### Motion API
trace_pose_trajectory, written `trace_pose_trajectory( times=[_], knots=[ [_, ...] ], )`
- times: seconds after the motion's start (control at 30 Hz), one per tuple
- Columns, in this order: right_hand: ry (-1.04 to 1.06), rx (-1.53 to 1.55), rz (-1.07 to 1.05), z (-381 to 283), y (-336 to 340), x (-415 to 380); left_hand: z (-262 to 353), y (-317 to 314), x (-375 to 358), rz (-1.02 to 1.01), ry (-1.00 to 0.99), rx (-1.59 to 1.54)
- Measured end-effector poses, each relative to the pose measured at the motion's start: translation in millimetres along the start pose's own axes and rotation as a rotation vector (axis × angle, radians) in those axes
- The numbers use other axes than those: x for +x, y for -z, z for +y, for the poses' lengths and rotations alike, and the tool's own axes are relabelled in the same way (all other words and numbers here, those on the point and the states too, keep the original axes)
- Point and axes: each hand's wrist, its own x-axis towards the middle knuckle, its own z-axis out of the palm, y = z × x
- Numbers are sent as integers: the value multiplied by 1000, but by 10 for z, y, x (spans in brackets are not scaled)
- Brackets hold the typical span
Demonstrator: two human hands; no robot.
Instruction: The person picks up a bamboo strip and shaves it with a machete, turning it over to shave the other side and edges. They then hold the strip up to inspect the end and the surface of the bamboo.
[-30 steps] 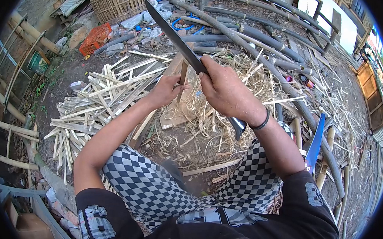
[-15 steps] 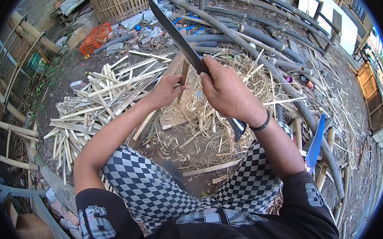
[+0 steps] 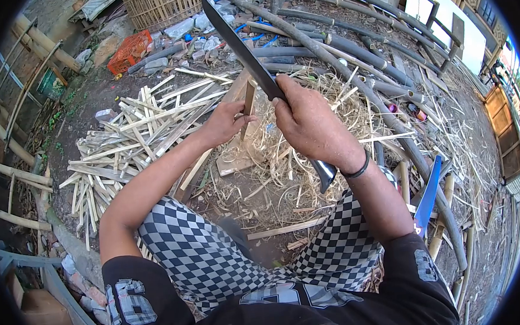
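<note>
My right hand (image 3: 311, 120) is wrapped round the handle of a machete (image 3: 238, 44), whose long dark blade points up and to the left. The butt of its handle shows below my wrist. Pinched in my left hand (image 3: 228, 124) is a bamboo strip (image 3: 248, 103), held nearly upright, with its upper end close to the blade's edge. Under both hands lies a heap of curled bamboo shavings (image 3: 284, 161), with a wooden block (image 3: 234, 164) at its near side.
A pile of split bamboo strips (image 3: 133, 131) lies to the left. Bamboo poles (image 3: 337, 68) cross the ground at right and back. A blue-bladed saw (image 3: 428, 194) rests by my right elbow. An orange crate (image 3: 130, 52) and a woven basket (image 3: 164, 7) stand at the back.
Both hands, the machete and the bamboo strip stay almost exactly where they were. Only a very slight shift of the right forearm shows.
</note>
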Motion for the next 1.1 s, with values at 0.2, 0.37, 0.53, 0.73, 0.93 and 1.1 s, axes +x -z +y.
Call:
trace_pose_trajectory(
  times=[0.2, 0.37, 0.53, 0.73, 0.93, 1.1],
  knots=[
    [-9, 24, -10, -15, -19, -7, -33, -18, 4, 15, -33, -31],
    [-6, 13, -11, -10, -16, -5, -5, -11, 8, 8, -28, -40],
    [16, 3, -49, -27, -3, 10, -11, -14, 8, 7, -36, -42],
    [-7, -121, -85, -108, 14, -6, 121, 64, 23, -47, -48, 45],
    [5, -167, 13, -7, -70, 43, 133, 38, 66, -32, -18, 70],
    [1, -54, 17, -231, 168, 22, 192, 150, 175, 25, -119, 27]
  ],
)
